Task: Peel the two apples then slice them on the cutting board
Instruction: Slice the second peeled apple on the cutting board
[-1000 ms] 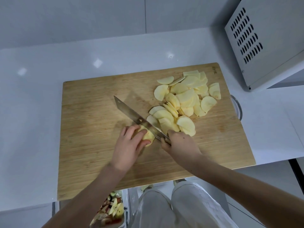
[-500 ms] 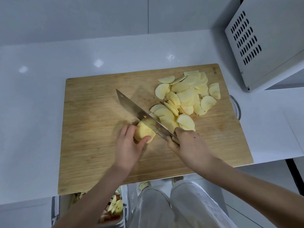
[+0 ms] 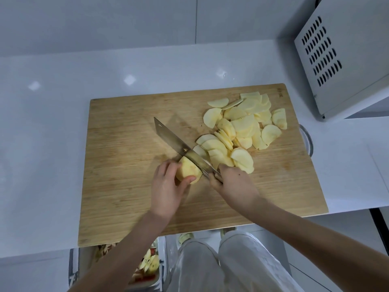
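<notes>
A wooden cutting board point(image 3: 126, 186) lies on the white counter. My left hand point(image 3: 166, 186) grips a peeled apple chunk point(image 3: 187, 170) near the board's middle, thumb under it. My right hand point(image 3: 233, 184) grips the handle of a broad knife point(image 3: 172, 140), whose blade runs up and left and rests against the chunk's right face. A pile of pale apple slices point(image 3: 242, 127) spreads over the board's upper right, the nearest slices lying just beside the blade.
A white vented appliance point(image 3: 341, 57) stands at the back right. A round metal rim point(image 3: 307, 140) peeks out past the board's right edge. Below the counter edge a tray point(image 3: 147, 268) holds apple peels and cores. My white-trousered legs are below.
The knife has lifted and shifted slightly left onto the chunk for another cut. My left hand has turned so more of the chunk shows. The slice pile has not changed.
</notes>
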`<act>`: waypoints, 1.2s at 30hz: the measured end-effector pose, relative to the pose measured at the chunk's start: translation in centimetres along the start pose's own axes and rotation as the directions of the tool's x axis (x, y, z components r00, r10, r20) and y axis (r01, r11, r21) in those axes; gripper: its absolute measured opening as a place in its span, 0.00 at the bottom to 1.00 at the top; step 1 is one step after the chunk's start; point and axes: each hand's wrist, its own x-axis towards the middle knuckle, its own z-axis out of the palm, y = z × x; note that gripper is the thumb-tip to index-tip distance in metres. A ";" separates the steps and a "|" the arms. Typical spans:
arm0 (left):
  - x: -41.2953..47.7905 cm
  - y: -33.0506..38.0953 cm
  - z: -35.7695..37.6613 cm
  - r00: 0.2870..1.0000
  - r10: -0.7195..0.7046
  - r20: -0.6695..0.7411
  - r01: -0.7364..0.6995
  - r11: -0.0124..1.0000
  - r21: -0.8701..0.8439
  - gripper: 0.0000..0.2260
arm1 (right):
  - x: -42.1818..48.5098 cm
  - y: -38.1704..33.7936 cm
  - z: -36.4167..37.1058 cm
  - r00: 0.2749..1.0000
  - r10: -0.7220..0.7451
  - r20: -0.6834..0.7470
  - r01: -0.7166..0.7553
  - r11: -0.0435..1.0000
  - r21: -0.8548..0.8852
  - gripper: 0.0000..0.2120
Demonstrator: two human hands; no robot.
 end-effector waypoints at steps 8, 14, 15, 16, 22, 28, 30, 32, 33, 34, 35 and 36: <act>-0.2 -0.1 0.1 0.999 -0.038 0.015 0.037 0.999 0.008 0.18 | -2.3 0.3 -2.4 0.996 -0.058 -0.072 0.062 0.996 0.057 0.14; -0.4 -0.1 0.3 0.999 -0.035 0.000 0.035 0.999 -0.004 0.21 | -2.7 -0.5 -2.5 0.999 -0.041 -0.035 0.039 0.998 -0.055 0.14; -0.4 -0.2 0.3 0.999 -0.031 -0.004 0.031 0.999 -0.004 0.22 | -2.8 -0.6 -2.5 0.999 -0.040 -0.035 0.038 0.998 -0.058 0.14; -0.3 -0.2 0.3 1.000 -0.024 -0.005 0.024 1.000 0.000 0.22 | -2.7 -0.7 -2.5 0.999 -0.042 -0.034 0.040 0.997 -0.060 0.14; -1.6 -2.2 0.3 0.999 0.028 -0.029 -0.028 0.999 -0.018 0.18 | -1.5 -0.9 -2.2 0.999 -0.038 0.022 0.039 0.998 -0.052 0.14; -1.4 -1.1 -0.4 0.996 -0.090 0.028 0.091 0.994 -0.057 0.31 | -1.8 -0.8 -2.0 0.999 -0.051 0.015 0.052 0.995 -0.087 0.14; -1.1 -0.5 -0.3 0.993 -0.113 0.030 0.115 0.991 -0.070 0.32 | -2.1 -1.1 -2.0 0.998 -0.064 0.014 0.065 0.991 -0.115 0.13; -0.9 -0.3 -0.1 0.993 -0.108 0.037 0.111 0.991 -0.076 0.30 | -2.2 -1.2 -2.0 0.997 -0.071 0.016 0.073 0.991 -0.115 0.13; -0.9 -0.2 -0.1 0.993 -0.113 0.042 0.116 0.989 -0.090 0.29 | -2.2 -1.2 -1.9 0.997 -0.072 0.012 0.073 0.992 -0.105 0.13; -0.9 -0.2 -0.2 0.992 -0.119 0.044 0.123 0.987 -0.101 0.29 | -2.2 -1.2 -1.9 0.997 -0.075 0.007 0.075 0.993 -0.096 0.13; -1.0 -0.2 -0.2 0.992 -0.121 0.045 0.125 0.986 -0.107 0.29 | -2.2 -1.2 -1.9 0.997 -0.079 0.003 0.079 0.993 -0.091 0.13; -1.1 -0.3 -0.2 0.993 -0.114 0.042 0.118 0.988 -0.104 0.28 | -2.1 -1.2 -2.0 0.997 -0.083 0.005 0.083 0.992 -0.091 0.13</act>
